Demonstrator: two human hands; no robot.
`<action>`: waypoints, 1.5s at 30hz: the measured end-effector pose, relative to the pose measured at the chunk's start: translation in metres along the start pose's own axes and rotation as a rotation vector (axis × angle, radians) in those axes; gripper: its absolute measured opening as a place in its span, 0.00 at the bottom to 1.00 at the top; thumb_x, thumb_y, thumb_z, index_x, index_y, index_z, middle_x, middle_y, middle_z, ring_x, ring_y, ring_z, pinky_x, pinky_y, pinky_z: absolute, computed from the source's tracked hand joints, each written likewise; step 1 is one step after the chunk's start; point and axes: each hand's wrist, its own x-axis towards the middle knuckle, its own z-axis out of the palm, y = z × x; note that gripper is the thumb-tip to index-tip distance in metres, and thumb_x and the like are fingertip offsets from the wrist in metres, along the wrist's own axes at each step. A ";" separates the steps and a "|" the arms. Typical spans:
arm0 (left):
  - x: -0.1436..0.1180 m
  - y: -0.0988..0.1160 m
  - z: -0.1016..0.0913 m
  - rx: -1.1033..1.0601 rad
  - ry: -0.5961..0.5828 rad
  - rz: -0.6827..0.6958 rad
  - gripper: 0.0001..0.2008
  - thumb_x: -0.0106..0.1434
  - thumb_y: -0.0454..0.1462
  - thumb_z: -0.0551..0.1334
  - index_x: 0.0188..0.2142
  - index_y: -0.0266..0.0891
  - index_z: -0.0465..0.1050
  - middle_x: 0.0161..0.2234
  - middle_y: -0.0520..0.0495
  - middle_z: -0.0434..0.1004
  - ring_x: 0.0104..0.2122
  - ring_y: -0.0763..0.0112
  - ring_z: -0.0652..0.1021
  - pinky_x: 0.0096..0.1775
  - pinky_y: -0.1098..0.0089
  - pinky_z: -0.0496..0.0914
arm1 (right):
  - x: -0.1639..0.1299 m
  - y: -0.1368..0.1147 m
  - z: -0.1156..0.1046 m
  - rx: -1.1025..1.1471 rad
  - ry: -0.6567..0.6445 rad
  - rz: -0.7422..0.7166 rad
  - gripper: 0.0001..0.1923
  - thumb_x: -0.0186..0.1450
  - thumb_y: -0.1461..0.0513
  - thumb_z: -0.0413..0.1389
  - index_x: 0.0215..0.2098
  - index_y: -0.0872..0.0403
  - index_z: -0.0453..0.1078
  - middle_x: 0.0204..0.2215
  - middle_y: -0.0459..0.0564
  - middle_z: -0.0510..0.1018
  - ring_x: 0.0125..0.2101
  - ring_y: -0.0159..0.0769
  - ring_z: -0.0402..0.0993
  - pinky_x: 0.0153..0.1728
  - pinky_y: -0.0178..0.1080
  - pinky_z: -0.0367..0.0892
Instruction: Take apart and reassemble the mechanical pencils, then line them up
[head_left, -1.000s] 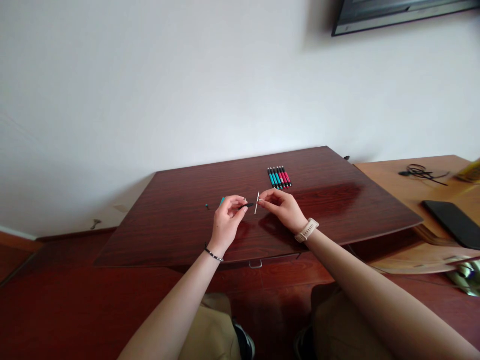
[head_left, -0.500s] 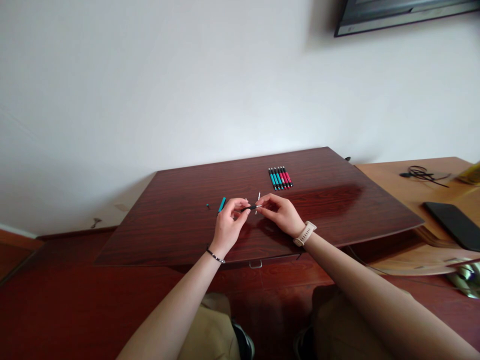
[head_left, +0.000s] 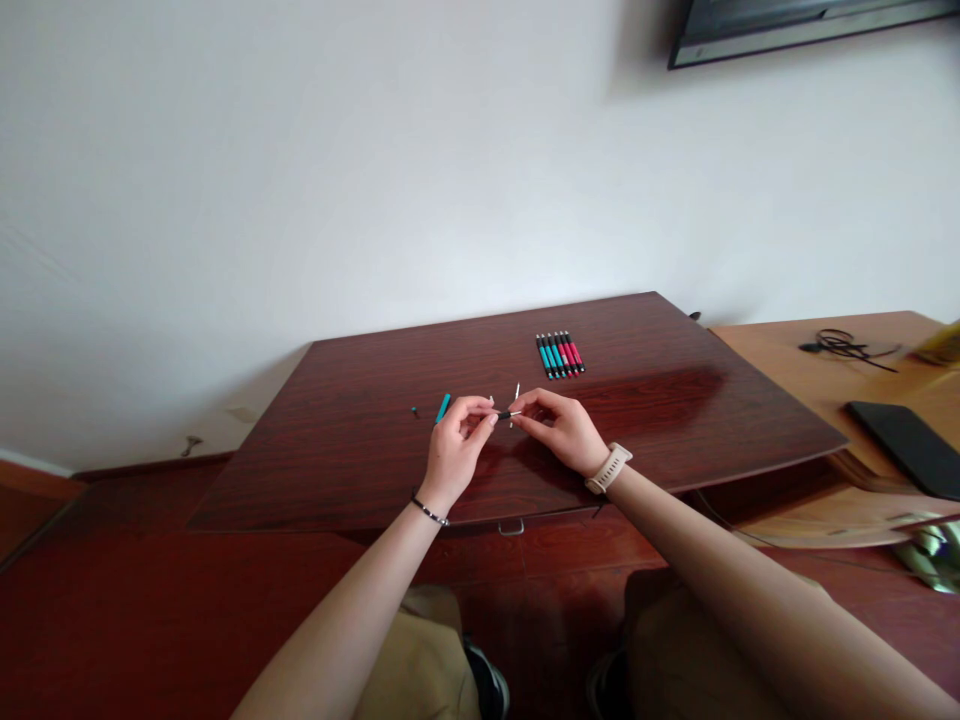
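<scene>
Our left hand (head_left: 454,447) pinches a small black pen part (head_left: 503,414); our right hand (head_left: 564,430) pinches a thin refill (head_left: 516,398) against it — we'd keep both aligned, push gently.

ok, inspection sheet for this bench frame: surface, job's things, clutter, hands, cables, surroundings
Surface: dark red wooden table, glossy.
Job's things: small black pen part pinched between both hands; thin white refill at the right fingertips; teal pen piece by the left hand.
Clutter: row of teal and red pens; tiny dark bit.
Hands: left hand and right hand both closed on the part.
Cables: black cable on the side desk.
Surroundings: white wall; black tablet.
</scene>
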 end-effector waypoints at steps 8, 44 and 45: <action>-0.001 0.003 -0.001 -0.023 -0.029 -0.137 0.16 0.74 0.52 0.64 0.44 0.41 0.76 0.24 0.53 0.78 0.21 0.73 0.74 0.27 0.71 0.67 | 0.000 -0.003 0.000 -0.055 -0.029 -0.010 0.12 0.71 0.50 0.65 0.44 0.48 0.80 0.38 0.48 0.86 0.37 0.40 0.82 0.40 0.40 0.74; -0.001 -0.007 -0.002 -0.047 -0.048 -0.144 0.21 0.77 0.52 0.58 0.32 0.41 0.68 0.24 0.54 0.66 0.23 0.73 0.69 0.28 0.70 0.63 | 0.000 -0.002 0.001 -0.003 0.056 0.010 0.14 0.70 0.48 0.67 0.42 0.50 0.80 0.37 0.49 0.86 0.35 0.39 0.81 0.40 0.40 0.75; -0.001 -0.007 -0.002 -0.048 -0.045 -0.109 0.16 0.76 0.49 0.61 0.37 0.41 0.70 0.28 0.52 0.70 0.27 0.72 0.73 0.31 0.70 0.67 | -0.001 -0.001 0.001 -0.005 0.064 0.013 0.14 0.70 0.48 0.67 0.42 0.50 0.80 0.37 0.49 0.86 0.35 0.39 0.81 0.40 0.40 0.75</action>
